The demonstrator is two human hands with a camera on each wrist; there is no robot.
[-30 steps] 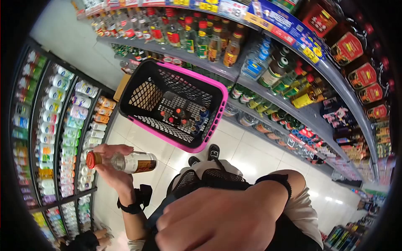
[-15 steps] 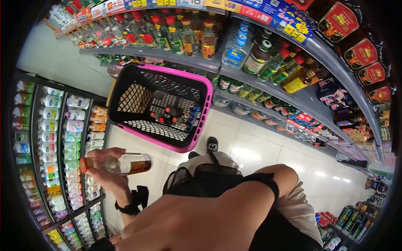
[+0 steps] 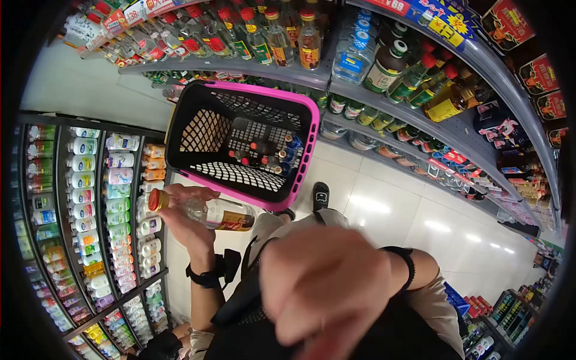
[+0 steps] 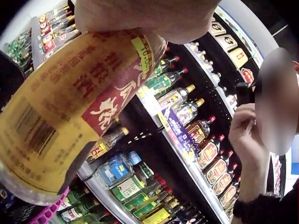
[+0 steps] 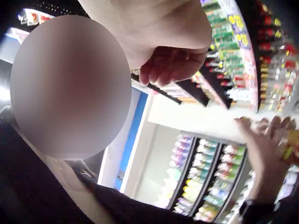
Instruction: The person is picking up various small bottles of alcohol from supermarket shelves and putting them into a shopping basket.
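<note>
- Bottle (image 3: 219, 215), orange-capped, lies sideways at 9 o'clock, gripped by the left hand (image 3: 186, 225).
- Basket (image 3: 309, 153) at 12 o'clock holds small bottles (image 3: 267, 157).
- Right hand (image 3: 327, 294), 6 o'clock: fingers curled, empty.

Bottle (image 3: 222, 215) in left hand (image 3: 183, 227); basket (image 3: 309, 150) ahead; shelf (image 3: 372, 99) behind basket.

Bottle (image 4: 70, 107) in left hand (image 4: 140, 14): yellow label, column of large dark-red Chinese characters, white character on red band, small yellow tab with digits, black barcode at lower edge; strokes too blurred to read for certain. Head view: red price tag (image 3: 129, 10) on top shelf edge, far left, reads "28"; blue shelf-edge strip (image 3: 420, 9) at top right shows "69" beside yellow price bursts. Other labels and tags too small.
</note>
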